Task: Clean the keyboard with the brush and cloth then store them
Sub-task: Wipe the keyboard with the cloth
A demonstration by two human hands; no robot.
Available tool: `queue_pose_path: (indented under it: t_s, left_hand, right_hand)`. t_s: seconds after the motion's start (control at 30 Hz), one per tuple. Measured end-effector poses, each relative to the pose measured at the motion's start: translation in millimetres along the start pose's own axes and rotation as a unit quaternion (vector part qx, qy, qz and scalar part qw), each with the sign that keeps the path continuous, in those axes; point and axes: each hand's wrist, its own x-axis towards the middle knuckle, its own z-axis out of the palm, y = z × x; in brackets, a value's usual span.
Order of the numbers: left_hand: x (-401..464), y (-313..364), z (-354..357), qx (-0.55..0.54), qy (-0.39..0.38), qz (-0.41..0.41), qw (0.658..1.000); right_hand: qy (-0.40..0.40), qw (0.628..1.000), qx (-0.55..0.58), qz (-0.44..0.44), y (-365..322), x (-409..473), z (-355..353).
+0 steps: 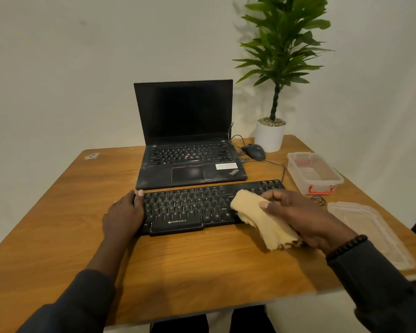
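Gripping keyboard (190, 207) edge, cloth (262, 217) over keys

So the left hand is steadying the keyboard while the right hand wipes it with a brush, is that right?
Not quite. The head view shows the right hand holding a yellow cloth, not a brush, over the right part of the keyboard. The left hand does grip the keyboard's left end.
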Motion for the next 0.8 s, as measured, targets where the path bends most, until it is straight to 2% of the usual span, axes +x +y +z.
queue_pose_path:
  t_s: [0.07,0.13,0.2,0.23,0.27,0.3,0.37,0.43,0.5,0.57,0.63,0.7,0.8]
  left_hand:
    - [-2.1,0.4,1.4,0.009,0.008,0.002,1.000]
    - [-4.0,1.1,1.3,0.014,0.016,0.003,1.000]
    - [-5.8,2.6,1.0,0.013,0.017,0.006,1.000]
    - [-5.9,2.3,0.5,0.009,0.018,0.008,1.000]
    - [-5.7,1.6,0.4,0.006,0.019,0.009,1.000]
    - [-5.5,1.0,0.4,0.003,0.020,0.010,1.000]
    - [-5.6,-1.5,0.0,-0.005,0.029,0.004,1.000]
    - [-7.2,-1.9,-2.0,-0.009,0.052,-0.015,0.998]
    - [-10.3,0.8,-6.6,0.001,0.079,-0.050,0.996]
    - [-14.9,5.3,-12.6,0.010,0.083,-0.096,0.992]
    - [-17.2,6.7,-16.8,0.014,0.063,-0.125,0.990]
    - [-14.1,0.7,-15.4,0.024,0.043,-0.128,0.991]
    - [-7.1,-7.4,-13.4,0.000,0.021,-0.118,0.993]
  right_hand:
    - [-0.036,0.989,-0.143,-0.028,5.8,-9.1,-7.0]
    - [-0.043,0.958,-0.278,-0.060,14.6,-8.0,-5.7]
    - [0.003,0.900,-0.426,-0.090,24.9,-1.2,3.0]
    - [0.034,0.873,-0.478,-0.094,28.7,1.8,8.1]
    - [0.055,0.861,-0.497,-0.092,30.4,3.0,11.3]
    - [0.066,0.862,-0.495,-0.088,30.2,3.5,12.0]
    - [0.081,0.900,-0.417,-0.097,24.1,2.0,7.6]
    - [0.151,0.930,-0.321,-0.098,16.8,5.8,-3.0]
    - [0.238,0.909,-0.329,-0.092,14.9,22.9,-16.4]
    - [0.275,0.876,-0.393,-0.055,16.9,45.2,-27.0]
    - [0.260,0.863,-0.433,0.018,18.0,65.2,-31.8]
    - [0.226,0.872,-0.426,0.079,19.9,79.9,-32.3]
    - [0.187,0.876,-0.432,0.106,22.5,91.3,-29.1]
